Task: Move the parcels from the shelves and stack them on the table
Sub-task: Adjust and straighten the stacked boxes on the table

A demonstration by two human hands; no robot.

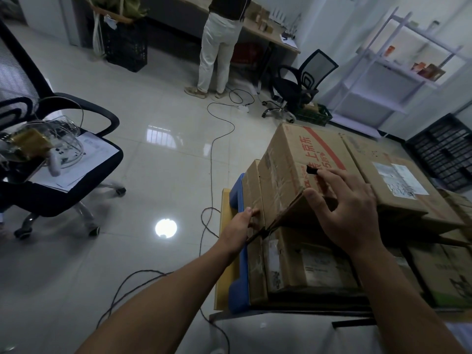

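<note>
Both our bare forearms stretch forward and down toward the red-striped carton (301,159), the topmost parcel of the stack on the counter (224,251). Our right hand (350,208) lies across the near end of the carton's top. Its fingers are spread wide and slightly bent, closed on nothing. The thumb sits at the near corner edge, and the forefinger points toward a small dark cut-out in the top face. Our left hand (240,226) is lower and to the left of that carton, wrist straight. Its fingertips are against the side of a thin carton (252,190) that stands on edge just beside the striped one. We cannot tell whether those fingers hook an edge or only press.

The striped carton is brown corrugated board, rectangular, creased and scuffed, with a red band and red printed characters on top. Directly under it lies a lower carton (306,264) of the same board, with a pale label on its face. Just to its right lies a labelled carton (398,180), flatter, bearing white paper labels. Left of and below the striped carton, a blue moulded plastic tray (236,198) with rounded corners rests on the counter's pale wooden top.

Further left of the carton, a thin dark cable (212,162) snakes over the glossy tiled floor (153,175). A black office chair (51,203) stands well apart on that side. Beyond the carton is a white shelf rack (378,80).
</note>
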